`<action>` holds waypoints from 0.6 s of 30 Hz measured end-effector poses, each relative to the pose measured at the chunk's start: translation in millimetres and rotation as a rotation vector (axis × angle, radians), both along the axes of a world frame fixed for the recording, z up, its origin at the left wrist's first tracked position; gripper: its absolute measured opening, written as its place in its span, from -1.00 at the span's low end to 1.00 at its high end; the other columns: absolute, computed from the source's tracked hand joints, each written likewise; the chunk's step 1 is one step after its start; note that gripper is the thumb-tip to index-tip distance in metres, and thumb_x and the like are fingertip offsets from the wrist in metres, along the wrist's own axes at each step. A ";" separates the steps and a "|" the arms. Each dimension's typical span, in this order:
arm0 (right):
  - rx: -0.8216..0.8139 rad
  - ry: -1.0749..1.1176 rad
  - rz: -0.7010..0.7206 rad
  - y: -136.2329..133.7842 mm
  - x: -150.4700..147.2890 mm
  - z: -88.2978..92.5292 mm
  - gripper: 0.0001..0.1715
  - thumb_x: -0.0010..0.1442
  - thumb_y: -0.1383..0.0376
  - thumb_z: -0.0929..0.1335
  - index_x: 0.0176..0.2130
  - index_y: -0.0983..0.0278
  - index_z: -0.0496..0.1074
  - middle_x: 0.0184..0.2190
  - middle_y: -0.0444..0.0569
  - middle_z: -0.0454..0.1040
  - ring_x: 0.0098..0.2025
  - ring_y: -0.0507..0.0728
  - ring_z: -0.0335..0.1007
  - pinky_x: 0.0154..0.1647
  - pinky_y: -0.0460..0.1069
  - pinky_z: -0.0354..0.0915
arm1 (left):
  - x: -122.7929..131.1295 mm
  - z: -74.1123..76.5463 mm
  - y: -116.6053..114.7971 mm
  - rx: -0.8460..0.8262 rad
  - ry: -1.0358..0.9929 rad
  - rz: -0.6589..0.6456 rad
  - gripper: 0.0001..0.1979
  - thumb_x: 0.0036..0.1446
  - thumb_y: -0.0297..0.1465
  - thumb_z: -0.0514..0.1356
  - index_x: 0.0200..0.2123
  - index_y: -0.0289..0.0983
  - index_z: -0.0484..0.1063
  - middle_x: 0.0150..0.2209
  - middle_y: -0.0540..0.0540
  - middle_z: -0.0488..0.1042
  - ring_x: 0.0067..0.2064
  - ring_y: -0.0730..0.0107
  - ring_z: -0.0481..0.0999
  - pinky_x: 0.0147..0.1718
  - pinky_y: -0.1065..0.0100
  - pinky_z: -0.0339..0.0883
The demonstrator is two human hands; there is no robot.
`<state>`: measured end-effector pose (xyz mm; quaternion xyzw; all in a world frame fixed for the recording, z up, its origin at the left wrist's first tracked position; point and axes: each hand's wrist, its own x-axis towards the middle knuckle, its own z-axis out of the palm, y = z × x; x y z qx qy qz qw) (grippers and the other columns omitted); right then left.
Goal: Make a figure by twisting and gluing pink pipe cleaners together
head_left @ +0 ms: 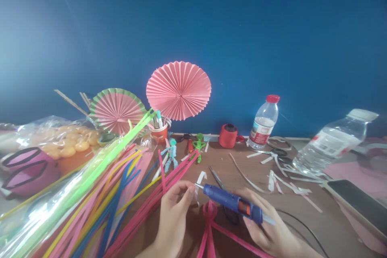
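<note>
Your right hand (261, 219) is wrapped around the blue glue gun (228, 200), which you hold above the near middle of the table (248, 163) with its nozzle pointing left. Your left hand (177, 209) has thumb and forefinger drawn together right at the nozzle tip; you cannot tell from here whether anything is pinched between them, or whether they touch the metal. That is the main danger: if the gun is hot, a small slip of either hand could burn your fingertips.

Below the gun, on the near part of the table, lies the looped pink pipe cleaner (210, 225), one strand running right beneath your right hand. A drip from the nozzle could land on its fuzz and set hard, and lowering your right wrist could drag that strand and spoil the loop.

The scissors (217, 177) lie just beyond the gun, partly hidden by it, so reaching forward without looking might bring you against the blade. A curled white paper strip (200, 179) stands just past the nozzle and could stick to any stray glue. On the right, a black cord (302, 227) runs to the near edge; if it feeds the gun, a snag could jerk the tip sideways.
</note>
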<state>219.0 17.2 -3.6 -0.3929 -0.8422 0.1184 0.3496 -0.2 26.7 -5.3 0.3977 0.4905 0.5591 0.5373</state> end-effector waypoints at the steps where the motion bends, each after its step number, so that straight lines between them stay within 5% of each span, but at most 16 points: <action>1: 0.007 -0.005 -0.003 0.1 0.0 -0.1 -0.55 0.04 0.48 0.17 -0.05 0.23 0.20 -0.21 0.00 0.46 -0.18 0.13 0.42 -0.13 -0.03 0.35 | 0.1 -0.2 0.0 0.000 0.001 0.005 -0.82 0.03 -0.31 0.21 -0.50 -0.30 0.38 -0.61 0.08 0.31 -0.53 0.53 0.27 -0.52 0.51 0.17; 18: 0.017 -0.012 -0.047 -0.3 3.5 -6.4 -0.57 0.07 0.46 0.17 -0.04 0.23 0.18 -0.20 0.03 0.47 -0.13 0.16 0.43 -0.13 0.00 0.37 | 0.5 3.0 -0.9 -0.025 0.019 -0.114 -0.84 0.01 -0.30 0.23 -0.42 -0.29 0.46 -0.53 0.04 0.35 -0.49 0.51 0.27 -0.46 0.50 0.15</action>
